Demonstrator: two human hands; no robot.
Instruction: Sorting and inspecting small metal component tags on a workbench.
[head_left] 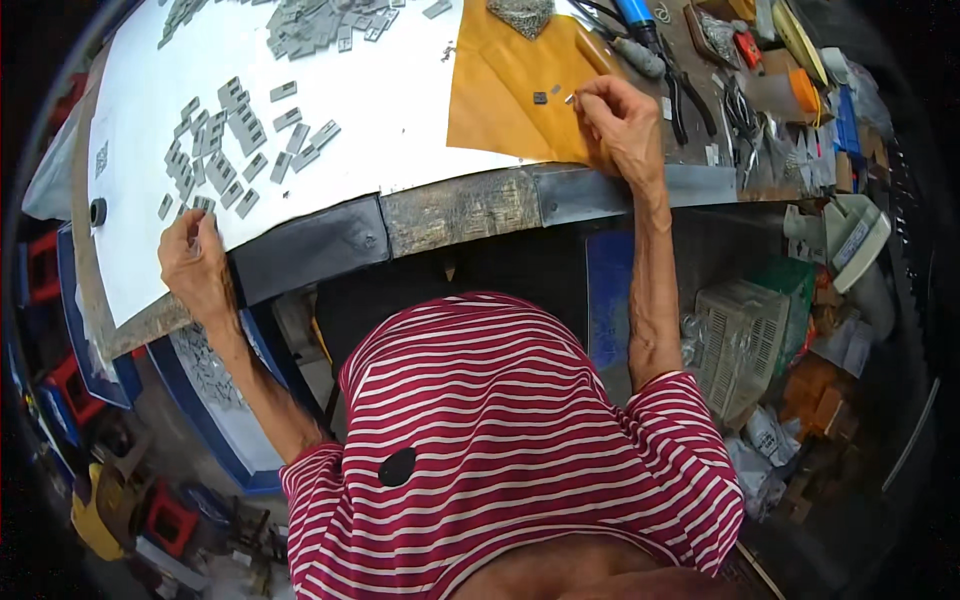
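At the near left of the white sheet [330, 170], my left hand [195, 262] has its thumb and fingers closed at a small grey rectangular piece [204, 204]. Several like it, each with a dark slot, lie in a loose group [240, 125] just beyond. Over the orange-yellow sheet [490, 110] on the right, my right hand [628, 125] pinches a tiny shiny metal piece [570, 99] between thumb and forefinger. A small dark square part [540, 98] and a tiny grey bit [556, 89] lie beside those fingertips.
A larger pile of grey pieces [325, 25] sits at the back, with a heap of small metal parts [522, 12] to its right. Black-handled pliers [690, 105] and a blue-handled tool [635, 15] lie at the right. A black ring [97, 211] rests at the left edge.
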